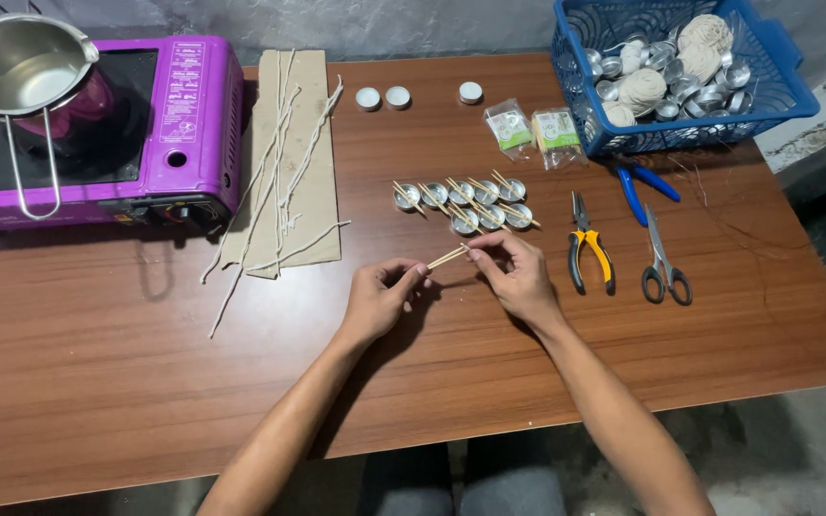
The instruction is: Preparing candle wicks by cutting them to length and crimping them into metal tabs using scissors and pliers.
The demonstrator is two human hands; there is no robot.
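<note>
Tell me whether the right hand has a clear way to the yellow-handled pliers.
Probably yes. The right hand lies just left of the yellow-handled pliers, with only bare table between them. But its fingers are pinching thin wooden sticks shared with the left hand.

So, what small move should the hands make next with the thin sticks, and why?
Probably carry the thin sticks, pinched between left hand and right hand, forward and lay them across a metal cup. The cups just ahead already carry such sticks across their rims, so this pair likely belongs there too.
</note>
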